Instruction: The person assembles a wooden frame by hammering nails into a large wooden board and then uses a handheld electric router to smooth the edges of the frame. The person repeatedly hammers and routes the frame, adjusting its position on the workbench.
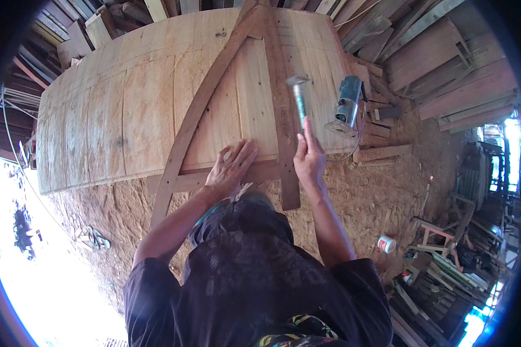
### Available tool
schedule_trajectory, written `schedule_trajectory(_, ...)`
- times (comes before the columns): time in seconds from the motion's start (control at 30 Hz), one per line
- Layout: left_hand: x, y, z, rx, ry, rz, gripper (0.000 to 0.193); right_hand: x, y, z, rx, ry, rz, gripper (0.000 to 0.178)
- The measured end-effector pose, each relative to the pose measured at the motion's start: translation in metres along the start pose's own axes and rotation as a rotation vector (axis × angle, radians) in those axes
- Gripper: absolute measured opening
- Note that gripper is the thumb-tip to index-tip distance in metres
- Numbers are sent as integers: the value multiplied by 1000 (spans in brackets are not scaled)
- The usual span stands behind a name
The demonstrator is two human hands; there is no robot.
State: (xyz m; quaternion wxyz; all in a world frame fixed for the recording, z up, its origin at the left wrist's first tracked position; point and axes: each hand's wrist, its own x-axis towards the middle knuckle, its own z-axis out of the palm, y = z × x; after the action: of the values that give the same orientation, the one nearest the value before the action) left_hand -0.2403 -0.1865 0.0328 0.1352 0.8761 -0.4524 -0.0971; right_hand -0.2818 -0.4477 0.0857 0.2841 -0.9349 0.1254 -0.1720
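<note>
Dirt floor (353, 208), timber (446, 75) stacked behind. Head view: hammer (299, 98) gripped in right hand (311, 165), over plank panel (150, 104); probably head-heavy, stiff, sturdy, best held low on handle. Left hand (233, 169), fingers loosely spread, rests on panel, left of hammer; anything beneath, cannot tell.

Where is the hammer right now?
In the head view, the hammer is right of centre, held in the right hand, appearing between the straight dark-brown board and the teal power tool.
</note>
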Motion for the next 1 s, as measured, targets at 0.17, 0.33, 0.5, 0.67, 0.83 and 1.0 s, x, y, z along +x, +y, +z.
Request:
schedule_trajectory(0.17, 5, 5, -16, -59, -15, -10, 99, 11, 6, 8, 181, -214, 175, 64)
schedule_trajectory(0.33, 7, 8, -35, 28, -337, 12, 84, 1, -82, 59, 731, -529, 407, 77)
schedule_trajectory(0.5, -1, -33, 75, -51, 232, -20, 62, 26, -199, 136, 1142, -770, 470, 82)
schedule_trajectory(0.67, 15, -11, 52, -15, 121, 78, 83, 32, -222, 190, 861, -752, 243, 65)
schedule_trajectory(0.83, 0, -20, 19, -148, -158, -61, 89, 28, -162, 90, 671, -404, 161, 53)
schedule_trajectory(1.0, 5, 6, -8, -103, -11, -6, 105, 54, 35, -26, -61, 353, 150, 50)
